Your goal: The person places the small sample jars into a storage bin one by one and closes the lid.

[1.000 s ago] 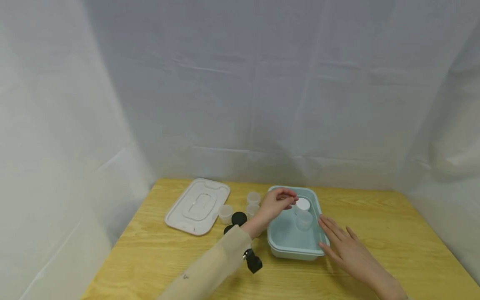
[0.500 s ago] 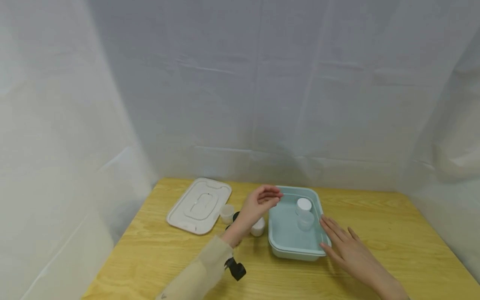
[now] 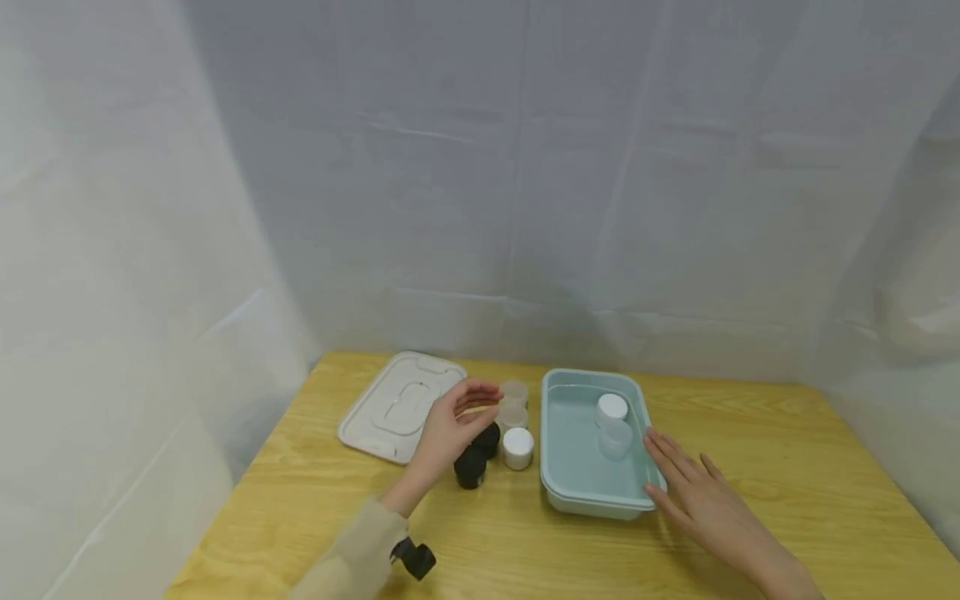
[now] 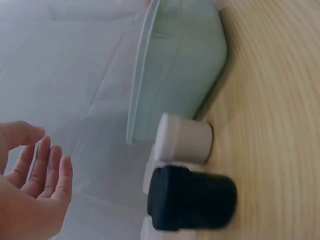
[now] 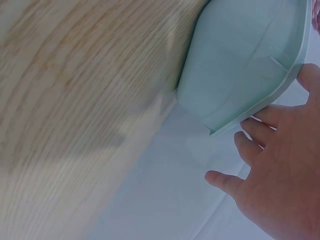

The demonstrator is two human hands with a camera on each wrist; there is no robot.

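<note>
A pale mint-green rectangular plastic tub (image 3: pixel 558 492) is sitting on a honey-yellow wooden table with darker wavy grain (image 3: pixel 787 467). Inside it a clear round jar with a white cap (image 3: pixel 612 407) is showing. Beside the tub a white-capped small jar (image 3: pixel 518 442) and two black-capped small jars (image 3: pixel 477 457) are standing, with an off-white rectangular plastic lid (image 3: pixel 390 407) lying near a beige sleeve (image 3: pixel 352 558)

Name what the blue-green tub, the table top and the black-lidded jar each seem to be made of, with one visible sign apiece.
Tub: probably plastic; smooth, matte, with a thin moulded rim and rounded corners.
Table top: wood or a wood-look laminate; yellow, with streaky grain lines.
Black-lidded jar: likely plastic; opaque, dull black, evenly moulded.
</note>
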